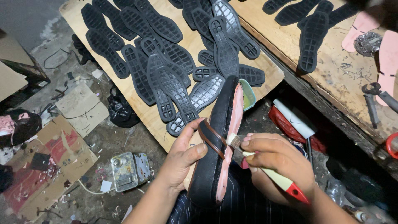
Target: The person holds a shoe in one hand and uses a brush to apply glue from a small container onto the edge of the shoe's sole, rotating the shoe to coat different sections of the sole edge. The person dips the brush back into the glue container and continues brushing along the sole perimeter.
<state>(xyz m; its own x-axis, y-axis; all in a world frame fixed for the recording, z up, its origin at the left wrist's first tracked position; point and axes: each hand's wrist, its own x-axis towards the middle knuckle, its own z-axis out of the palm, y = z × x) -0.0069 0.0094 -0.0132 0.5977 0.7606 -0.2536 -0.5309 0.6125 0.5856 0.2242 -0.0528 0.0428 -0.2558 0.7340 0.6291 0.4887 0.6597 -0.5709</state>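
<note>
My left hand (182, 159) grips a black shoe upper (215, 153) turned bottom up, its pink insole (232, 137) showing along the right side. A brown strap crosses under my left thumb. My right hand (277, 164) holds a small brush (269, 172) with a cream handle and red end, its bristles touching the pink insole near the middle of the shoe. The shoe rests over my lap, toe pointing away toward a wooden board.
Several black rubber soles (166, 49) lie spread on a wooden board (141, 108). A workbench (331, 70) at right carries more soles, pink insoles, pliers (373, 97) and loose nails. A metal tin (128, 170), cardboard and a black bag sit on the dirty floor.
</note>
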